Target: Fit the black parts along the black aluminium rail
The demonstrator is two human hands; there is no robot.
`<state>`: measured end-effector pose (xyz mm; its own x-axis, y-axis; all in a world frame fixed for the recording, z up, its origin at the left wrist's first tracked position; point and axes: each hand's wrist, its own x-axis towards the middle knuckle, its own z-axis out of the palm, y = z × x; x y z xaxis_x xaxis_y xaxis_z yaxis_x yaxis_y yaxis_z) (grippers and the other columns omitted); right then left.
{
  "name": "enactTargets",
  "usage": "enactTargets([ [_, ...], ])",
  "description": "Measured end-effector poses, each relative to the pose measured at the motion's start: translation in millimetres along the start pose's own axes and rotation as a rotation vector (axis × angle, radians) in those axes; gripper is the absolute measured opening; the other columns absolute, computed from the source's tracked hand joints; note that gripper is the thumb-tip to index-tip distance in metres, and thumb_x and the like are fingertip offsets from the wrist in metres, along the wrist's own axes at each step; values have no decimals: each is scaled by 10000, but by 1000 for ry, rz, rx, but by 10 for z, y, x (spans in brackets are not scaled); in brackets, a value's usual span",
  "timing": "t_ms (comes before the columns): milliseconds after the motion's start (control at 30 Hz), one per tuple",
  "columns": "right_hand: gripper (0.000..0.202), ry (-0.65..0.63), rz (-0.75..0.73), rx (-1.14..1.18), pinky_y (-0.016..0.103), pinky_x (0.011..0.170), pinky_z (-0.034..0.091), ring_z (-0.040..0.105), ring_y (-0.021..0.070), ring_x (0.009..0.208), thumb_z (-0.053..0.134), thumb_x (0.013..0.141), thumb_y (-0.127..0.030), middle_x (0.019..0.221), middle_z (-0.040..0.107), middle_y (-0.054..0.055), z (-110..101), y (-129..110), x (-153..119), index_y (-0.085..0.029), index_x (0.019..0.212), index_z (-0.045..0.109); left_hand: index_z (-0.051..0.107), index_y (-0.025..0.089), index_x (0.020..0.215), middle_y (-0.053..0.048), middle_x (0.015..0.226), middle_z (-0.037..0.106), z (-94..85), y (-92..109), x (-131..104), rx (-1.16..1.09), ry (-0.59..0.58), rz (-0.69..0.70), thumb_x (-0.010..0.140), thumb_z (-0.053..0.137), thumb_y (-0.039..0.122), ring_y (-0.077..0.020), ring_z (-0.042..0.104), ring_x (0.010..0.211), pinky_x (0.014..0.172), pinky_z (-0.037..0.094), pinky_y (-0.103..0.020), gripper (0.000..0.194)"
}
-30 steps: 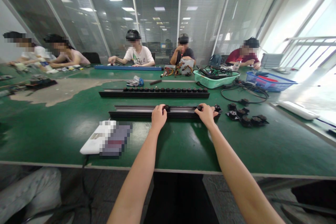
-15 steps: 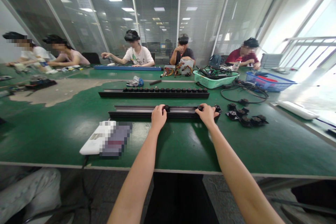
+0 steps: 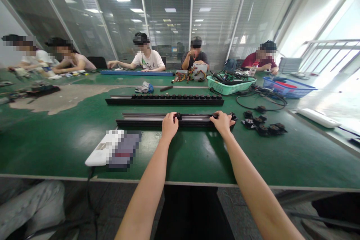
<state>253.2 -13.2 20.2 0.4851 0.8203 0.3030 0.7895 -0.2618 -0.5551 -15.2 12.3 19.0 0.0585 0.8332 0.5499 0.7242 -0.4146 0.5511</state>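
Note:
A long black track rail (image 3: 140, 123) with a pale inner channel lies across the table in front of me. My left hand (image 3: 170, 125) is closed around a small black module (image 3: 177, 116) near the rail's middle. Toward the right end, my right hand (image 3: 223, 123) grips another black module (image 3: 215, 116), its fingers partly hiding it. One more black piece (image 3: 233, 116) sits just beyond that hand at the rail's end. Loose black modules (image 3: 264, 130) lie on the table to the right.
Behind is a second rail (image 3: 165, 102) carrying a row of black modules. Farther back are a grey-blue glove (image 3: 144, 87), a green basket (image 3: 227, 89) of cables and a blue basket (image 3: 292, 92). A white device (image 3: 102, 150) lies front left. Several people sit across the table (image 3: 67, 131).
My right hand and its module have shifted very slightly to the right along the rail. My left hand stays in place. A co-worker's arm across the table has moved a little.

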Motion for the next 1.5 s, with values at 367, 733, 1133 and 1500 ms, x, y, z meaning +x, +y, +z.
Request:
enactTargets([
  [367,397,-6,34,-24,463,936,273,432,351,1136,585,840,-417,1153,683,137,-37,-16,-5,-215,1162,697,655,197,1162,-108,1136,698,17,-32,0,-3,10,17,938,505,145,-254,656,1084,1001,523,-410,275],
  [733,401,1,47,-31,451,925,281,435,345,1128,595,836,-419,1146,682,136,-60,2,0,-216,1165,700,651,194,1166,-114,1152,697,4,-21,0,-7,5,6,937,507,142,-258,657,1094,1010,520,-416,275],
  [1133,416,-6,70,-44,447,917,276,435,340,1125,587,835,-441,1185,676,133,-43,39,30,-232,1180,690,652,203,1159,-109,1152,695,-15,0,-1,-10,-5,-2,935,505,135,-250,657,1094,1014,517,-406,276],
  [1500,431,-9,89,-44,444,919,274,420,347,1136,590,828,-440,1194,664,134,-77,37,35,-228,1192,682,650,199,1162,-111,1137,696,-10,-12,-2,-1,-1,10,937,499,146,-256,657,1078,999,524,-415,276],
])
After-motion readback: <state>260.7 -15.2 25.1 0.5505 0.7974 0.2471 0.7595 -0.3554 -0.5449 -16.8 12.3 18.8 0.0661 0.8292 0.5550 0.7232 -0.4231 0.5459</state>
